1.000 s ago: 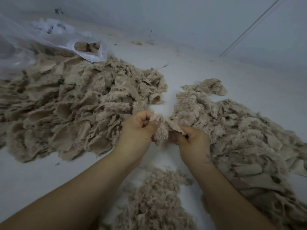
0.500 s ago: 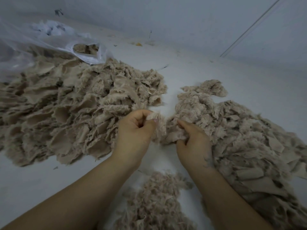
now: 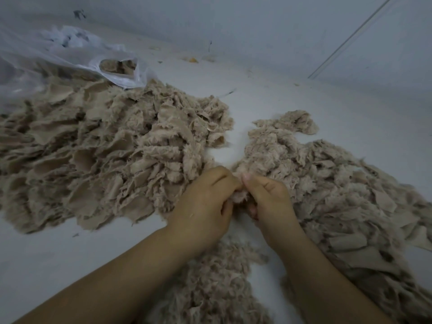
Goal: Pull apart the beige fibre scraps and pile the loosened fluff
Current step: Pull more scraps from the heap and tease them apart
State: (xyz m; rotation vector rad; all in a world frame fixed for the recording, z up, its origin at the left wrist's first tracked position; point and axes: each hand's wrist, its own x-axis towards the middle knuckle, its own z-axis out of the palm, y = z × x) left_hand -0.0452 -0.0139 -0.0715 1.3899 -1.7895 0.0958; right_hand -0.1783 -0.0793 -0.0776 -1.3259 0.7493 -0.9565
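White floor [image 3: 292, 94]: left hand [image 3: 205, 206] and right hand [image 3: 271, 204], apart a second ago, now meet, both pinching one beige scrap [image 3: 239, 196]; fresh pull pending above fluff pile [image 3: 217, 281].

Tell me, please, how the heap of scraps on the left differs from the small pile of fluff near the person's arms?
The heap of scraps is much larger than the pile of fluff. The heap shows flat torn pieces with frayed edges; the pile looks fine and wispy, with no flat pieces. The heap lies beside a plastic bag; the pile sits between the forearms. Both are beige and lie on the same white surface.
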